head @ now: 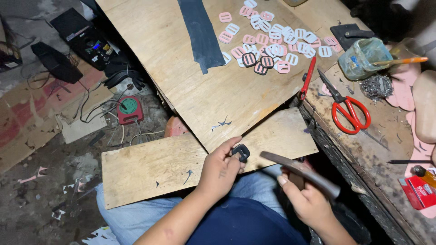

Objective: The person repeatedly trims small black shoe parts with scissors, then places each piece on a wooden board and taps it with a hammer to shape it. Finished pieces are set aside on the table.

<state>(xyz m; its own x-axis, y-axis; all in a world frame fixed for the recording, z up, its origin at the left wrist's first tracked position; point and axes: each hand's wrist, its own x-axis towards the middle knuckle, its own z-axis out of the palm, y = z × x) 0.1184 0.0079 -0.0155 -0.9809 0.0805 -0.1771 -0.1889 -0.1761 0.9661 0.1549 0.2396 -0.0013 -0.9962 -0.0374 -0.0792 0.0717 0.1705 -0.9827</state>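
Note:
My left hand (pixel 222 169) pinches a small black buckle (pixel 241 152) against the edge of a plywood board (pixel 150 168) that lies across my lap. My right hand (pixel 309 199) grips the wooden handle of a hammer-like tool (pixel 299 171), held level just right of the buckle. A pile of pink, white and black buckles (pixel 272 41) is spread on the larger plywood sheet (pixel 181 68) further away, next to a long dark strip (pixel 200 31).
Red-handled scissors (pixel 347 109) and a red tool (pixel 308 77) lie on the dark workbench (pixel 363 149) at right, near a glue pot with a brush (pixel 363 56) and metal bits (pixel 376 86). Cables, a red device (pixel 129 109) and black boxes litter the floor at left.

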